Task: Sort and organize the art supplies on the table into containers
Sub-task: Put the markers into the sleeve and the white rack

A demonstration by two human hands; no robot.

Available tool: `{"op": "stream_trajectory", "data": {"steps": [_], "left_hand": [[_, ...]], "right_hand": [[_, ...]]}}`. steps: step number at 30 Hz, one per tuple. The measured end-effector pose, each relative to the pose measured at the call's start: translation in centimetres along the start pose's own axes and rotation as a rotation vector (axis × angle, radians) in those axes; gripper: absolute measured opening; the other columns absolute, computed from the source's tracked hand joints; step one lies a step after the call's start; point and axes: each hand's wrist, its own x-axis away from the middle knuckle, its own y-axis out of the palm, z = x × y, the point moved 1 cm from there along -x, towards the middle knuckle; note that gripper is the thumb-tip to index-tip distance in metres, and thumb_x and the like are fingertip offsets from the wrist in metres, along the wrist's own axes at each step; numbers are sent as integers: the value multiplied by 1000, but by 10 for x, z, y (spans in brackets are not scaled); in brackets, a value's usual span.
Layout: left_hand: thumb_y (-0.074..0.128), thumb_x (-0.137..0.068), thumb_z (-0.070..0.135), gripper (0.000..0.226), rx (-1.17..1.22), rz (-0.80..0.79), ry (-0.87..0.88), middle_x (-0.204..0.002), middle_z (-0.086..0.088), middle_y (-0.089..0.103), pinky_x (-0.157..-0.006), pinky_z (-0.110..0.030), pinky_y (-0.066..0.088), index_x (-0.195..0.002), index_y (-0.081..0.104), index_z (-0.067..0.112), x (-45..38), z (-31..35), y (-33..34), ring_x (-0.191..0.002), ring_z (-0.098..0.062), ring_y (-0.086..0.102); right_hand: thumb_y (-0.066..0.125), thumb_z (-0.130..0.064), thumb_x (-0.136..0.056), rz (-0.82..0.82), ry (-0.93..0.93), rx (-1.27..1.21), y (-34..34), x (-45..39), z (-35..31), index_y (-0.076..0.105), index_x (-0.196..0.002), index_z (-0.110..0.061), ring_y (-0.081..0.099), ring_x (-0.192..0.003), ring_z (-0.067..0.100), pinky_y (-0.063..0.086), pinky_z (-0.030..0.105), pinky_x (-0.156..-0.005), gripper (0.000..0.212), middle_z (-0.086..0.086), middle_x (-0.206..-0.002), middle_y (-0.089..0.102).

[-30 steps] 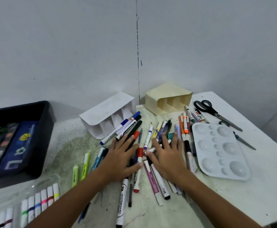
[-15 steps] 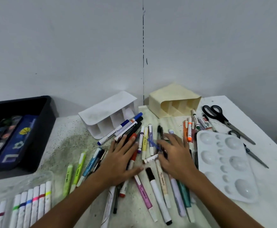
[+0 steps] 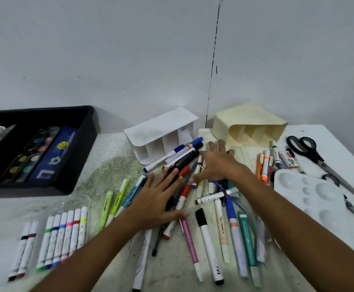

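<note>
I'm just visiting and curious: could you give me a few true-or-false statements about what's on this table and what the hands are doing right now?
1. Both organizers lie tipped on their sides. True: the white organizer and cream organizer do.
2. The left hand grips the scissors. False: it rests flat on the pens; the scissors lie untouched.
3. The paint palette holds wet paint. False: its wells look bare.
4. The right hand lies with fingers spread over the pen pile. True.

Bench, white, speckled: black tray, two organizers on their sides, loose markers, palette, scissors, marker set.
</note>
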Motion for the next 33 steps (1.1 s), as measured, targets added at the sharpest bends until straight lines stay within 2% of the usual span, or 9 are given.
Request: {"op": "stream_trajectory", "data": {"steps": [6, 10, 13, 15, 18, 21, 24, 27, 33], "left_hand": [[10, -74, 92, 104, 15, 34, 0, -160, 5, -15, -119, -54, -4, -154, 0, 26, 0, 0, 2, -146, -16, -21], [9, -72, 93, 107, 42, 50, -9, -160, 5, -14, -119, -54, -5, -155, 4, 25, -1, 1, 2, -147, -16, -19], [5, -69, 95, 110, 31, 39, -20, -160, 6, -16, -119, -53, -6, -155, 3, 26, -3, 1, 1, -147, -15, -20], [8, -69, 95, 110, 47, 50, -24, -161, 7, -13, -119, -53, -5, -155, 8, 28, -3, 1, 0, -147, -15, -17], [13, -71, 93, 103, 118, 61, -42, -162, 7, -2, -120, -51, -2, -154, 14, 31, -3, 3, -8, -149, -14, -8], [24, -83, 82, 86, 389, 221, -76, -151, 0, 39, -115, -46, 27, -147, 36, 27, -6, 12, -22, -139, -15, 29], [54, -88, 51, 49, 842, 392, -166, -120, 1, 64, -93, -36, 51, -129, 55, 24, -14, 29, -44, -110, -8, 58], [71, -86, 20, 45, 1235, 347, -181, -102, -5, 71, -80, -32, 55, -128, 54, 19, -24, 44, -62, -94, -16, 69], [73, -80, -1, 60, 1365, 312, -171, -84, -14, 73, -74, -33, 54, -132, 47, 18, -25, 55, -67, -81, -27, 71]], "right_hand": [[81, -51, -66, 170, 4, -209, -6, 1, -3, 43, -135, -23, 24, -136, 31, 27, 50, -105, 85, 8, -141, 41], [77, -19, -77, 425, -13, -636, -8, 1, 0, 55, -113, -21, 58, -91, 21, 48, 41, -82, 42, 0, -91, 63], [69, -3, -84, 534, 4, -1015, -13, 4, 1, 55, -103, -20, 53, -62, 10, 44, 28, -61, 29, 1, -74, 56], [68, -2, -86, 619, -5, -1189, -19, 7, 3, 55, -98, -20, 54, -65, 11, 43, 21, -59, 25, 10, -80, 63], [68, -3, -86, 692, -20, -1332, -31, 15, 6, 58, -100, -19, 57, -69, 16, 47, 29, -63, 23, 11, -77, 67], [69, 3, -83, 557, -41, -1335, -40, 29, 8, 63, -107, -12, 66, -75, 23, 52, 30, -62, 29, 10, -82, 67], [73, 3, -79, 341, -123, -1312, -43, 48, 2, 62, -108, -9, 68, -69, 22, 54, 30, -59, 33, 9, -74, 68], [76, -2, -78, 305, -152, -1274, -43, 61, -6, 63, -102, -9, 66, -60, 14, 48, 24, -53, 29, 4, -69, 71], [72, -8, -84, 353, -111, -1256, -38, 72, -8, 67, -105, -7, 63, -59, 8, 43, 12, -53, 22, 5, -74, 71]]}}
